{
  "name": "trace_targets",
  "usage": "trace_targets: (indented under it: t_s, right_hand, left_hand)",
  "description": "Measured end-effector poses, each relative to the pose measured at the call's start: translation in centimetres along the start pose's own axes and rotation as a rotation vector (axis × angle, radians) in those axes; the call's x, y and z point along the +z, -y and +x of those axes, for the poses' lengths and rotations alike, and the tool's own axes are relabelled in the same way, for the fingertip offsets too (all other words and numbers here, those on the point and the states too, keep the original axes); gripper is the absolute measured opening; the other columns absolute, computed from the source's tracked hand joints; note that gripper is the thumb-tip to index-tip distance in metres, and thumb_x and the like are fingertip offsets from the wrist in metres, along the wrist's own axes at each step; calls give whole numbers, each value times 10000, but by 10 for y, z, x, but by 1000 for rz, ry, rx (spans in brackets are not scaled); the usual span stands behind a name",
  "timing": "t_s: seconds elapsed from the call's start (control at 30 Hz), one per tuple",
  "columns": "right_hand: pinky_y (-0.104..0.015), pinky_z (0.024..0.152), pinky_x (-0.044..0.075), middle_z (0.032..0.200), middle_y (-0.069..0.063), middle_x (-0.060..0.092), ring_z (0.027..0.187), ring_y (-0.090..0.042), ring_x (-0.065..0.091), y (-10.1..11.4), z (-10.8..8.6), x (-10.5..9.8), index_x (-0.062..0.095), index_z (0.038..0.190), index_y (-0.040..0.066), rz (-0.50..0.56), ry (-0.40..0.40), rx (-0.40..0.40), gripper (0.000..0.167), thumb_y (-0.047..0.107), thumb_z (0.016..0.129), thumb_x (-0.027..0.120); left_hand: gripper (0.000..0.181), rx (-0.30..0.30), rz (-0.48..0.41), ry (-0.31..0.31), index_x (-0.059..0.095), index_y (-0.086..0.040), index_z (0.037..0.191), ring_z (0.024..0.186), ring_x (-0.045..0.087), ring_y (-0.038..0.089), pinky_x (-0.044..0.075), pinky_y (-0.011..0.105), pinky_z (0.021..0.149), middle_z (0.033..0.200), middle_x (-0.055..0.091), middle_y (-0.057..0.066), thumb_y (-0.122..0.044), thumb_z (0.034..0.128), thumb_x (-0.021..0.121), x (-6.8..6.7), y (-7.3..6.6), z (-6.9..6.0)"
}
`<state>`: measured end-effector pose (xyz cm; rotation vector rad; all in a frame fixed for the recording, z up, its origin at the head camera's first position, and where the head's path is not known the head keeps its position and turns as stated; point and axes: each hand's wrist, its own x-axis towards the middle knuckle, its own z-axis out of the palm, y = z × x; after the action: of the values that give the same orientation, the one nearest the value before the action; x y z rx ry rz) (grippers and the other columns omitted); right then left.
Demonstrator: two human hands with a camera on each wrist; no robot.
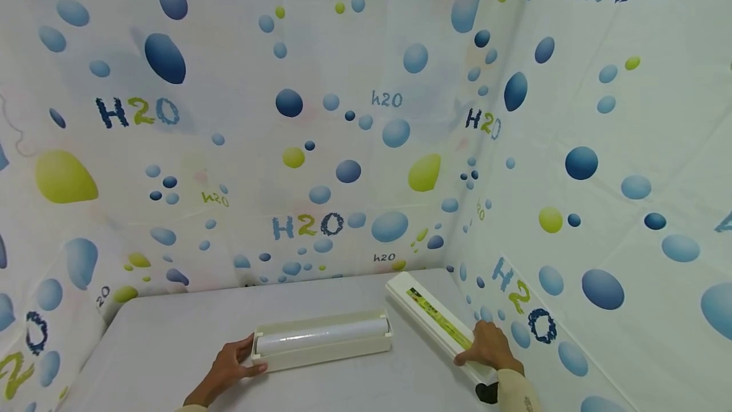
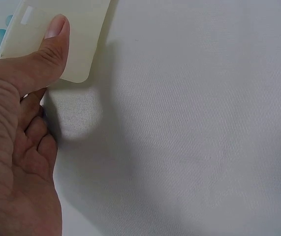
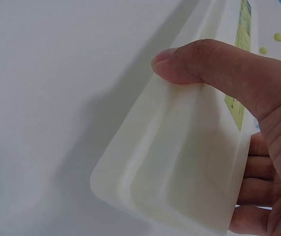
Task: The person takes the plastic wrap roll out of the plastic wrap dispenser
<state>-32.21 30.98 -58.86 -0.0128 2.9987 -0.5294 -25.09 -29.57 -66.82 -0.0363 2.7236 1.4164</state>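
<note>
A cream plastic cling film dispenser base (image 1: 332, 353) lies across the middle of the table, with a roll of cling film (image 1: 323, 334) inside it. My left hand (image 1: 227, 364) grips its left end. In the left wrist view the thumb presses on the base's side (image 2: 83, 54); the fingertips are hidden behind it. To the right, the long cream dispenser lid (image 1: 408, 285), with a yellow-green label (image 1: 437, 316), slants toward me. My right hand (image 1: 488, 347) holds the lid near its close end, thumb over one long edge and fingers around the other.
The table (image 1: 189, 329) has a white cover. A white curtain (image 1: 240, 81) printed with blue and green drops hangs behind the table and along its right side. A small black object (image 1: 487, 392) shows beside the right wrist.
</note>
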Motion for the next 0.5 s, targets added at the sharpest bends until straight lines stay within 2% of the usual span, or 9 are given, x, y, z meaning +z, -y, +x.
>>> trace_targets:
  t_s: [0.5]
  right_hand:
    - [-286, 580, 409, 721, -34, 567, 653, -189, 547, -11, -1, 12, 611, 868, 43, -3, -2, 1, 655, 432, 572, 1047]
  left_hand:
    - [1055, -3, 9, -2, 403, 156, 1568, 1487, 503, 558, 448, 651, 1225, 1595, 475, 338, -319, 824, 980, 2, 3, 0]
